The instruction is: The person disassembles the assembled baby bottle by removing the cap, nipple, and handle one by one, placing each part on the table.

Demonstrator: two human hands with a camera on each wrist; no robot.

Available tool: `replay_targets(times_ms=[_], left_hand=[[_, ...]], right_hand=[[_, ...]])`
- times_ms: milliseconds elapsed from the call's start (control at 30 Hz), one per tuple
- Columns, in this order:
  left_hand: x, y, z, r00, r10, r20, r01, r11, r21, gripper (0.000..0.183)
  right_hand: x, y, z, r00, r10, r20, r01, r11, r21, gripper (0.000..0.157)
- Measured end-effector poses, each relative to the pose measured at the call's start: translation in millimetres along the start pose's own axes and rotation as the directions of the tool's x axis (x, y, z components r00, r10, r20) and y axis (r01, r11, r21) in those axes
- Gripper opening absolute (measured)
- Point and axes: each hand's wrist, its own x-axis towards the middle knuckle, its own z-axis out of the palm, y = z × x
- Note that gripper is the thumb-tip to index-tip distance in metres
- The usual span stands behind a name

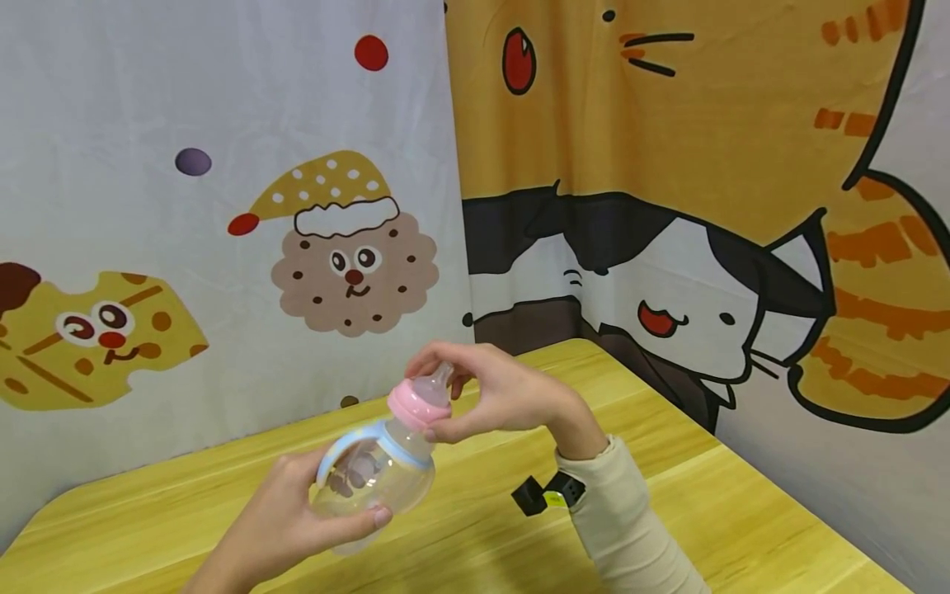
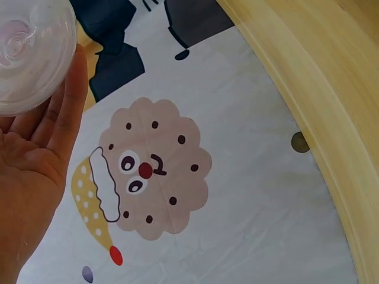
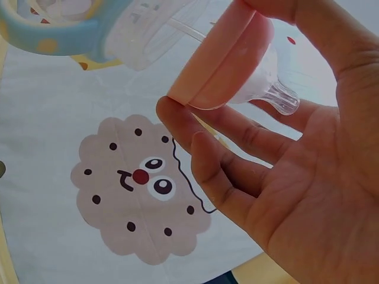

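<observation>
In the head view a clear baby bottle [image 1: 397, 487] with a pale blue handle [image 1: 349, 445] is tilted over the table, its top pointing up and right. My left hand [image 1: 289, 507] grips its body, thumb on the near side. The left wrist view shows the bottle's round base [image 2: 41, 83] against that hand's fingers. My right hand [image 1: 512, 392] pinches the pink collar [image 1: 417, 404] between thumb and fingertips. A clear nipple [image 3: 278, 94] sticks out of the collar towards the palm. In the right wrist view a thin straw [image 3: 186, 28] shows between the collar and the bottle's neck [image 3: 145, 38].
A wood-grain table [image 1: 668, 511] lies under both hands. Behind it hang cloths, one white with a cookie print [image 1: 355, 272], one with a cat print [image 1: 668, 289]. A small black device [image 1: 545, 493] is at the right sleeve cuff.
</observation>
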Motion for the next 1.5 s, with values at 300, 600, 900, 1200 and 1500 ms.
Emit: replay_targets(times_ms=[300,600,900,1200,1500], left_hand=[[-0.9,-2.4,3.4,1.0,0.017,0.0,-0.017,0.998,0.053,0.041],[0.0,-2.4,5.0,1.0,0.023,0.001,-0.023,0.998,0.062,0.042],[0.2,-2.7,6.1,1.0,0.008,0.023,-0.009,0.999,0.044,0.039],[0.2,-3.2,8.4,0.999,-0.015,0.039,0.014,1.0,0.028,0.038],[-1.1,-3.2,7.9,0.999,-0.017,0.034,0.015,0.999,0.051,0.039]], right_hand=[[-1,-2,-0.7,0.99,0.009,-0.138,-0.012,1.0,-0.016,0.079],[-1,-2,-3.3,0.961,-0.003,-0.276,0.008,1.0,0.017,0.083],[-3,0,-8.4,0.9,-0.019,-0.436,0.039,0.999,0.038,0.076],[-7,1,-15.5,0.864,0.027,-0.502,-0.01,0.999,0.037,0.073],[-7,13,-16.4,0.877,0.099,-0.47,-0.125,0.992,-0.025,0.08]])
